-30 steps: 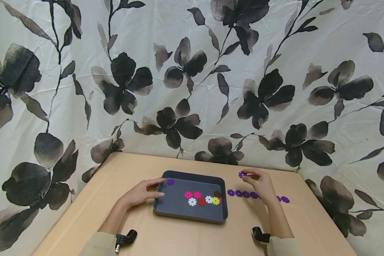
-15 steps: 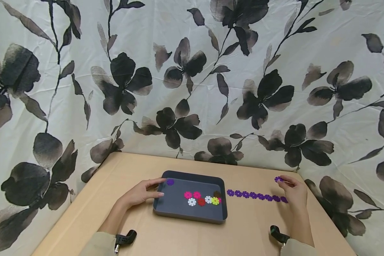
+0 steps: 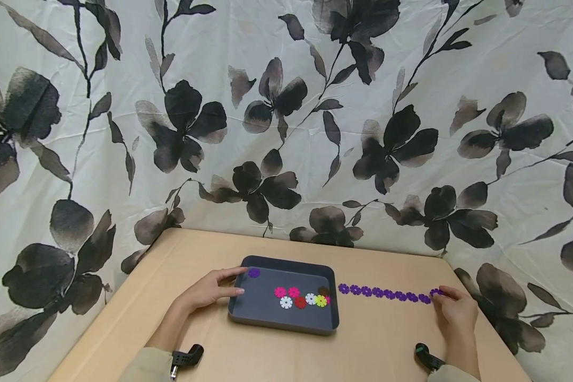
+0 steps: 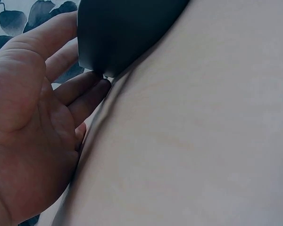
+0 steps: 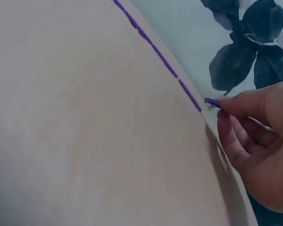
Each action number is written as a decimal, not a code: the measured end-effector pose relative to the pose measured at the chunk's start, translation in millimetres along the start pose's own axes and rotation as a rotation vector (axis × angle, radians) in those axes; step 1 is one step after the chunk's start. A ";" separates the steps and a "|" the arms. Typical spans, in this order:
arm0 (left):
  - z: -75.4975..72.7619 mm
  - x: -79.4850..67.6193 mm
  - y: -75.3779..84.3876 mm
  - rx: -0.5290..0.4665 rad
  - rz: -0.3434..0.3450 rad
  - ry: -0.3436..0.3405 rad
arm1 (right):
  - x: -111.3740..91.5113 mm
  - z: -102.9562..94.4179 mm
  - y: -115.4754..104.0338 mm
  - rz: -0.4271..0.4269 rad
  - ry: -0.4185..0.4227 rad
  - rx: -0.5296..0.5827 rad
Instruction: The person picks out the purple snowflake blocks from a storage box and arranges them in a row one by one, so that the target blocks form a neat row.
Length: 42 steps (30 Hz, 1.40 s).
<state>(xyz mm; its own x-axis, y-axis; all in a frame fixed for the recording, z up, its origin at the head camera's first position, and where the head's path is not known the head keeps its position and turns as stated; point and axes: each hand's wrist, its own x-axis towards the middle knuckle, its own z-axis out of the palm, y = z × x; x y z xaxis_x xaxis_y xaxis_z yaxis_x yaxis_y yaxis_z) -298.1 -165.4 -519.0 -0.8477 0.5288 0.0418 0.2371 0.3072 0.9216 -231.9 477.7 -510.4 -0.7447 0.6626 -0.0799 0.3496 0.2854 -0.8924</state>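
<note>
In the head view my right hand (image 3: 458, 310) pinches a purple flower-shaped disc (image 3: 436, 292) between thumb and fingertips. In the right wrist view this disc (image 5: 211, 102) appears edge-on, just above the table and past the row's end. The row of purple flower discs (image 3: 377, 292) lies flat on the table, running right from the tray. My left hand (image 3: 212, 288) grips the left side of the dark grey tray (image 3: 281, 324), thumb over its rim. In the left wrist view the other fingers (image 4: 89, 101) lie against the tray's outer wall (image 4: 127, 33).
Inside the tray lie several pink, white, red, yellow and brown flower discs (image 3: 300, 302) towards the right, and a purple one (image 3: 253, 272) at upper left. A floral cloth (image 3: 286, 132) hangs behind the light table (image 3: 363, 345).
My right hand has carried the purple flower disc right, past the row, and lowered it towards the table at the row's right end. The left hand and tray have stayed put.
</note>
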 end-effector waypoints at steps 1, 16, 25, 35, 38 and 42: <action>-0.1 -0.1 0.0 0.001 0.000 0.000 | 1.0 0.1 2.1 0.001 0.002 -0.005; -1.1 0.3 -1.7 -0.006 0.009 -0.008 | 0.4 -1.6 6.6 -0.037 -0.003 -0.110; -0.1 -1.0 0.1 -0.009 0.001 -0.005 | -7.2 7.3 -15.0 -0.156 0.023 -0.128; 0.0 0.0 -1.6 -0.009 -0.008 -0.005 | -36.7 58.1 -70.5 -0.341 -0.082 0.039; -0.1 0.3 -2.0 -0.014 -0.004 -0.005 | -47.3 77.9 -83.0 -0.426 -0.150 0.072; -0.2 1.1 -3.2 -0.018 -0.003 -0.006 | -60.6 105.6 -92.8 -0.495 -0.252 0.113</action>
<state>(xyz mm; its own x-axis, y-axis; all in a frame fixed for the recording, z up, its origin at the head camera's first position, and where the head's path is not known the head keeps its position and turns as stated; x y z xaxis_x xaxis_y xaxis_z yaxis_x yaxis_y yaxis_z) -299.9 -166.0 -521.8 -0.8456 0.5326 0.0370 0.2260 0.2942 0.9286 -279.2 338.0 -469.6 -0.9219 0.2789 0.2691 -0.1286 0.4349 -0.8913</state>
